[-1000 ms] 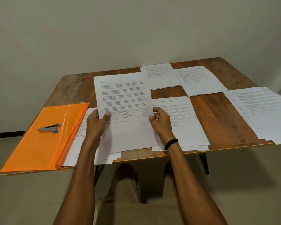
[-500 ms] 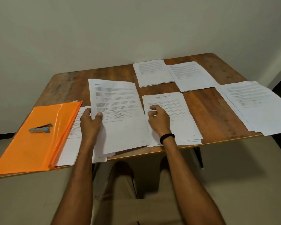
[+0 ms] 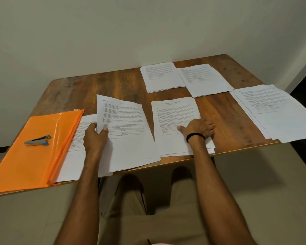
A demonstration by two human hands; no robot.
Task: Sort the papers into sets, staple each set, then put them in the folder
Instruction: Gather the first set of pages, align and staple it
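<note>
My left hand [image 3: 94, 137] pinches the left edge of a printed sheet [image 3: 127, 131], lifted and tilted over a paper pile [image 3: 74, 156] at the table's front. My right hand [image 3: 198, 129] lies flat on the middle front paper stack [image 3: 175, 114], fingers spread toward its right edge. Two more stacks, one left [image 3: 161, 76] and one right [image 3: 203, 80], lie at the back. A fanned stack [image 3: 272, 110] covers the right end. The orange folder [image 3: 30, 156] lies at the front left with a blue and grey stapler [image 3: 37, 140] on top.
The wooden table [image 3: 102, 85] shows bare wood at the back left and between the stacks. The folder and the right-hand stack overhang the table's front edge. A pale wall rises right behind the table. My knees are under the front edge.
My right hand let go of the lifted sheet and moved right onto the middle stack, now lying flat. The sheet stays in my left hand alone and has dropped lower and leftward.
</note>
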